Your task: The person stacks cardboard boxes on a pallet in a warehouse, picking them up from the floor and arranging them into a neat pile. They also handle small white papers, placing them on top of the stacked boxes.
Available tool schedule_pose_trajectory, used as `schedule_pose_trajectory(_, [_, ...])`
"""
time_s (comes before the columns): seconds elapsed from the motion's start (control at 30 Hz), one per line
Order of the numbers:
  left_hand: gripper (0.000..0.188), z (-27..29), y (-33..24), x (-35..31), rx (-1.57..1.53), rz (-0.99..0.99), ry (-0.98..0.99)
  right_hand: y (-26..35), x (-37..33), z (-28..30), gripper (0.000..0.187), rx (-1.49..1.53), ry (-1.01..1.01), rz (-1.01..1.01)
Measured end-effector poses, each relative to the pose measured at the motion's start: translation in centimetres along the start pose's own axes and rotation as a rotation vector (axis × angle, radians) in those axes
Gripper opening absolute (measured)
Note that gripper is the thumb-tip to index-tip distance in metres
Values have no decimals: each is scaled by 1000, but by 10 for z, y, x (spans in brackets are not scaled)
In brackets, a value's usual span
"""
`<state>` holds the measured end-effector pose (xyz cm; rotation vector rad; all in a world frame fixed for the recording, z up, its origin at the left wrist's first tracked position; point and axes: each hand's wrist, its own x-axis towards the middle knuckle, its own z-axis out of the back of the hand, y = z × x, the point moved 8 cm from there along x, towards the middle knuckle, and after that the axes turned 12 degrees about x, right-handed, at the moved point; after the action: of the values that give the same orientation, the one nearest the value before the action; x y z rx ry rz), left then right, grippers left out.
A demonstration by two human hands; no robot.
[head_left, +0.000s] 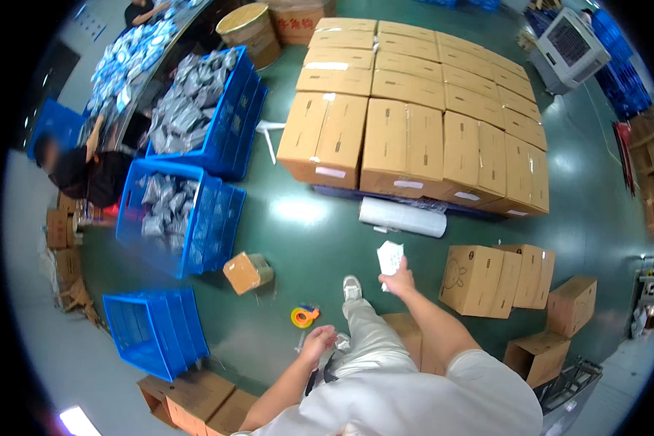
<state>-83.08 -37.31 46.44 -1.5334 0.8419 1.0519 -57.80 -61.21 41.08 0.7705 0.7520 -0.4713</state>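
My right hand [397,279] is closed on white paper [390,257], held out in front of me with dark print on it. The paper looks like a folded sheet or small stack of labels; I cannot tell which. My left hand [320,341] is at waist level with its fingers curled together, and whatever may be inside them is hidden. Beyond it, a tape dispenser [304,315] with a yellow-orange roll lies on the green floor. A roll of clear stretch film [403,217] lies farther off, along the front of the loaded pallet.
Stacked cartons [403,138] fill a blue pallet ahead. Closed cartons [481,282] stand at right, with an open carton [536,358] nearer. At left are blue crates [216,211] of grey bags, a tipped blue crate [155,330] and a small carton [247,272]. A person [80,171] works beside them.
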Motion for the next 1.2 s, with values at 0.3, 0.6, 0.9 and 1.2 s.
schedule_pose_trajectory(0.3, [68,-57,-171,42,255,-64,27,87,-87,-49,112,-166,184,396])
schedule_pose_trajectory(0.6, [35,-59,-303,260,353,-261,-63,103,-27,10,106,154,63,294])
schedule_pose_trajectory(0.9, [47,-116,-575,435,416,-742,102,-190,-60,-43,53,179,36,-541])
schedule_pose_trajectory(1.2, [72,-93,-581,445,1185,-552,-907,-189,-69,-68,52,351,147,-595])
